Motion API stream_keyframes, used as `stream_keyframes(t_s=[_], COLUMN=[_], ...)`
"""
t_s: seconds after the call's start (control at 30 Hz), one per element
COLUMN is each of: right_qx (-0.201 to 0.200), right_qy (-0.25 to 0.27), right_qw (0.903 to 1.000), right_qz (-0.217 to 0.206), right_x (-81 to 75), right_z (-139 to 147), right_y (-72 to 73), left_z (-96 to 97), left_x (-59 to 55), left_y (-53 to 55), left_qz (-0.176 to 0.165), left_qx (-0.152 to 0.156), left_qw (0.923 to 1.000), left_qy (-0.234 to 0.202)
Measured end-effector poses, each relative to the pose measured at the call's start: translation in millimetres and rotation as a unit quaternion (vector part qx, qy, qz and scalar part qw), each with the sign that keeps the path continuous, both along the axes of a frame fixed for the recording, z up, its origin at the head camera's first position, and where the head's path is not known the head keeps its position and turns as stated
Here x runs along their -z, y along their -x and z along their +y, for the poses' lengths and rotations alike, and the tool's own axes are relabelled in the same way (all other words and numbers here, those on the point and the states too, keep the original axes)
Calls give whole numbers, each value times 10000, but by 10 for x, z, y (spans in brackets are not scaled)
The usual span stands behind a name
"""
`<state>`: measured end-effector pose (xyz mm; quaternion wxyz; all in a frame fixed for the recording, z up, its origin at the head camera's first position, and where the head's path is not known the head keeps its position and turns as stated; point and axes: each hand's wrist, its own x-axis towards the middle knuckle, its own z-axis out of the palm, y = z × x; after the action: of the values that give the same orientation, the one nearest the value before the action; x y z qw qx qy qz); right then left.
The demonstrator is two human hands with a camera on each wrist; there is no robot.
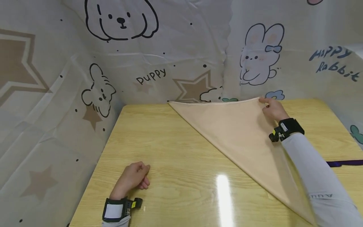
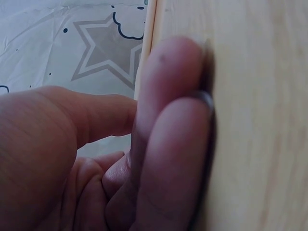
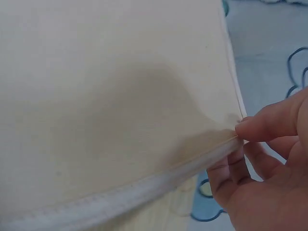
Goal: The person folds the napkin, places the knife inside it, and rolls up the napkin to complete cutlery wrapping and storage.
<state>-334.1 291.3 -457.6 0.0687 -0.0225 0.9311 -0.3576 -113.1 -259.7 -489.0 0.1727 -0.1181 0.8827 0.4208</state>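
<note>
A peach-coloured cloth [image 1: 232, 129] lies folded into a large triangle on the wooden table, its long slanted fold facing left. At its far right corner my right hand [image 1: 273, 109] pinches the hemmed edge between thumb and fingers. The right wrist view shows the same cloth [image 3: 106, 96] with the thumb on top of the corner and the other fingers below. My left hand [image 1: 132, 177] rests on the table at the near left, away from the cloth, fingers loosely curled with nothing in them. Close up, its fingertips [image 2: 175, 139] lie against the wood.
The wooden table [image 1: 141, 135] is bordered at the back and left by a printed backdrop [image 1: 158, 37] with cartoon animals and stars. A dark purple strip [image 1: 344, 163] lies at the right edge, partly behind my right sleeve [image 1: 320, 176].
</note>
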Motion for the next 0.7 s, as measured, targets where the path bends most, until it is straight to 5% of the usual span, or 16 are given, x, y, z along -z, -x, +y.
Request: stream_keyframes(t_s=[0.3,0.7], right_qx=[264,-55], right_qy=[249,-515], right_qw=[9968,9984], right_qz=[-712,229], right_x=[260,280], right_z=[134,90], right_y=[75,170], left_z=[0,1], left_x=[26,12], left_y=[-29,-5], left_qz=[-81,47], left_qx=[92,59], left_qw=[9999,10000], left_qy=[3,-7])
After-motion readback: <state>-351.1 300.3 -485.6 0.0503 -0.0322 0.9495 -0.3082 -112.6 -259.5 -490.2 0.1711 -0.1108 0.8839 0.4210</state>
